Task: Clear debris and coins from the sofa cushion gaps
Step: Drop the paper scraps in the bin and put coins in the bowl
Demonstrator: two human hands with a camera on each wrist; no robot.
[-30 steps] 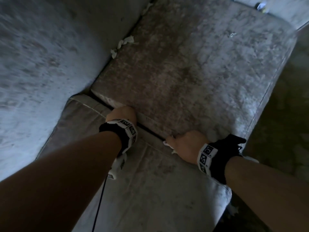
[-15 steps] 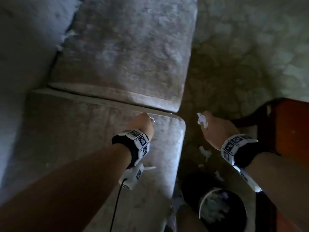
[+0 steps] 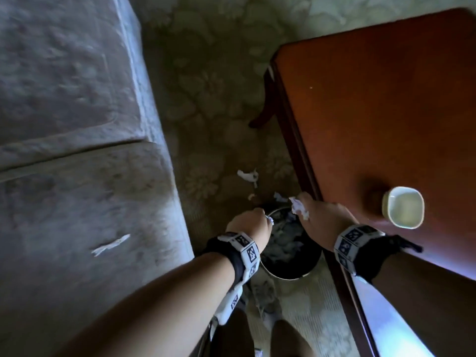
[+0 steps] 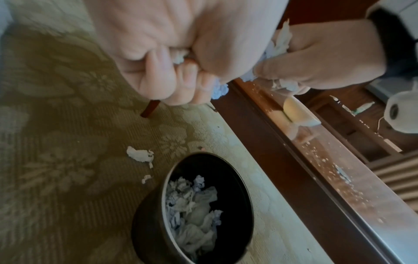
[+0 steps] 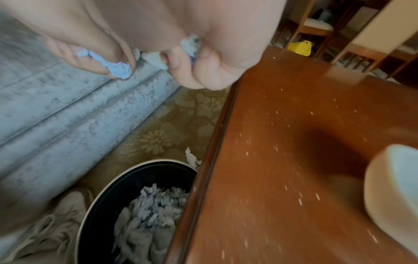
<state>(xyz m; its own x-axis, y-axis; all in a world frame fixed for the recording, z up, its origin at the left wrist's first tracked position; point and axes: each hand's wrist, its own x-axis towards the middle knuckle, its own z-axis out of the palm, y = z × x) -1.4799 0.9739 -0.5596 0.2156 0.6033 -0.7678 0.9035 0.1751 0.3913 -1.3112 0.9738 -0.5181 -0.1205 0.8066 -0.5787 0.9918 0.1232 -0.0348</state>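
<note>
Both your hands are over the black bin (image 3: 288,269), so the scraps can fall straight in. Your left hand (image 3: 248,228) is curled tight on small paper bits (image 4: 181,56); your right hand (image 3: 324,222) clutches crumpled tissue (image 3: 298,208).

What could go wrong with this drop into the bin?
1. The right hand holds its crumpled white paper scraps near the round black bin's far rim, so some may land on the patterned carpet, where torn white bits already lie.
2. The left hand's scraps are mostly hidden in its grip and may stick.
</note>
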